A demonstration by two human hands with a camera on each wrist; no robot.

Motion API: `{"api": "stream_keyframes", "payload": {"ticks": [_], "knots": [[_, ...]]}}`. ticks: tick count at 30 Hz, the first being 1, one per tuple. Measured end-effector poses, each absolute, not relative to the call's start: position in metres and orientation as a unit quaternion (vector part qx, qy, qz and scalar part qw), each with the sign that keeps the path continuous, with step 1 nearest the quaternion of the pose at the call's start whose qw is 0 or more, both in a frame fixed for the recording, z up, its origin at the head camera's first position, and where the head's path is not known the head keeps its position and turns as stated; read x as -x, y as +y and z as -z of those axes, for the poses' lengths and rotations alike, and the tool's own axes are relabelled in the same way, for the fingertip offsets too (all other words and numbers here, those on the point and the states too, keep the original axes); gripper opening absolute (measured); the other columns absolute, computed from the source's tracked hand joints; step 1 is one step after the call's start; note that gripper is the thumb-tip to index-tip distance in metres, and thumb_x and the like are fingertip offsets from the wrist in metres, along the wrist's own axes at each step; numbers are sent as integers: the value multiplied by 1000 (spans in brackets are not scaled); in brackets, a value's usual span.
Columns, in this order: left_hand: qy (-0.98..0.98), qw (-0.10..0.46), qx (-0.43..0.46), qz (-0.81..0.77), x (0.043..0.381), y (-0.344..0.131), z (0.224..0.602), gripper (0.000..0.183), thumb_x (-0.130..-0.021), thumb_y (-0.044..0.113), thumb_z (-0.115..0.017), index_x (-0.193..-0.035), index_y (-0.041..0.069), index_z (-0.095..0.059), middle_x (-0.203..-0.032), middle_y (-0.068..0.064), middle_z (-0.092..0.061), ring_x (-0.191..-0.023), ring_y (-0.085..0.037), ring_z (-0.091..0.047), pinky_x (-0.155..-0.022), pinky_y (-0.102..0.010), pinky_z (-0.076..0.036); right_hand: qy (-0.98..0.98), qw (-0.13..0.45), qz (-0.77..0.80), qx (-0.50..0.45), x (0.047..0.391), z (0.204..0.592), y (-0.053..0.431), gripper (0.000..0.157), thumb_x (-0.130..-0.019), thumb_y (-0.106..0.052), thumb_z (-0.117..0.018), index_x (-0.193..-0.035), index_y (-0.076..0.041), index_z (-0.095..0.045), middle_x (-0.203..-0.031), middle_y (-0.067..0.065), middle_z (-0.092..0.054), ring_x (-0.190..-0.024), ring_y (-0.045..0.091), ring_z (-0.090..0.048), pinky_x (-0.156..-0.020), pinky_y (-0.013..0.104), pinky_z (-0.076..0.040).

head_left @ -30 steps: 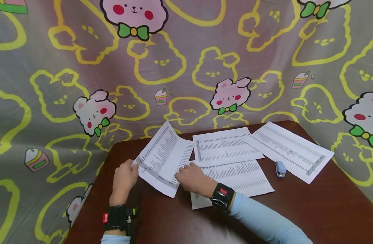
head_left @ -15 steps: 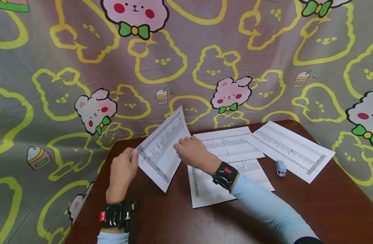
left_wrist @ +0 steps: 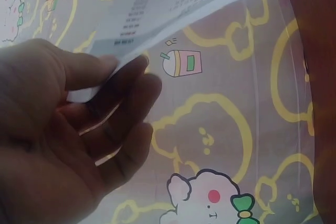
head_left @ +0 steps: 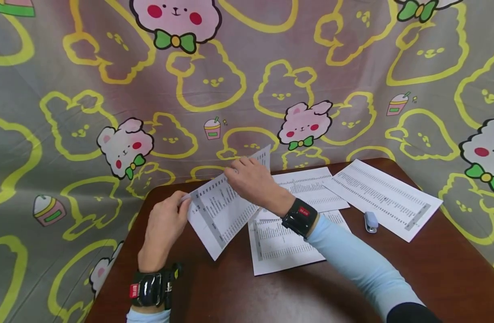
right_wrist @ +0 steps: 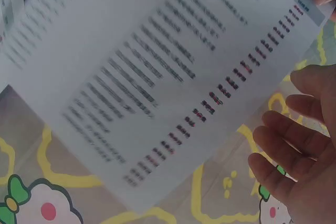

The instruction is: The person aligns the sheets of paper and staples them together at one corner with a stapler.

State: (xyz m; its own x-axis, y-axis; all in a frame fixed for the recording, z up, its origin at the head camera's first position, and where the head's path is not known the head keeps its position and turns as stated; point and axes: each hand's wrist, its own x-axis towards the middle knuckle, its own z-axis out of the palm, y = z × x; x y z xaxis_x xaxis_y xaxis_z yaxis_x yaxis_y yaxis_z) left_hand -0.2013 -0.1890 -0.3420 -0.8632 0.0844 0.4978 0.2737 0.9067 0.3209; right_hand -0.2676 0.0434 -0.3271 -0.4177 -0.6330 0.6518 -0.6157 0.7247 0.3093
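A printed sheet of paper [head_left: 216, 213] is raised off the table at the left, tilted and slightly bent. My left hand [head_left: 166, 224] pinches its near-left corner; in the left wrist view, the thumb [left_wrist: 92, 69] lies over the paper with the index finger under it. My right hand [head_left: 257, 184] is at the sheet's upper edge and covers part of it in the head view. Seen from the right wrist, the fingers [right_wrist: 283, 135] are loosely bent beside the paper's edge, with a gap between them and the sheet [right_wrist: 157, 93].
Two printed sheets, a far one [head_left: 311, 193] and a near one [head_left: 287, 251], overlap mid-table. Another sheet [head_left: 386, 199] lies at the right, touching the far one. A small light-blue stapler [head_left: 370, 222] stands beside it on the brown table [head_left: 214, 296]. A patterned curtain [head_left: 239, 89] hangs behind.
The sheet has been lifted and turned, its far end swinging up and right. My right hand has risen from the sheet's right side to its upper edge. The left hand keeps its corner.
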Motion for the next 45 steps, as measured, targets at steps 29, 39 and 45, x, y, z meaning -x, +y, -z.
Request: {"api": "stream_keyframes", "payload": {"ticks": [29, 39, 45], "knots": [[-913, 267, 63, 301, 206, -203, 353, 44, -89, 37, -60, -122, 11, -47, -100, -9, -58, -81, -23, -57, -63, -37, -45, -854, 276, -83, -434, 275, 307, 59, 15, -95, -17, -51, -87, -15, -64, -76, -4, -59, -68, 10, -52, -64, 24, -45], [-866, 340, -61, 361, 223, -223, 401, 47, -93, 41, -48, -124, 5, -46, -106, -14, -53, -91, -28, -56, -75, -44, -41, -851, 267, -159, -423, 276, 303, 73, 10, -92, -19, -56, -95, -14, -64, -87, -4, -65, -73, 7, -56, -64, 20, -45], [-877, 297, -81, 370, 232, -214, 421, 45, -94, 44, -44, -113, 6, -58, -98, -13, -64, -86, -28, -62, -75, -45, -45, -830, 302, -182, -432, 275, 297, 77, 10, -90, -16, -60, -96, -9, -65, -82, 0, -64, -71, 9, -57, -65, 21, -46]]}}
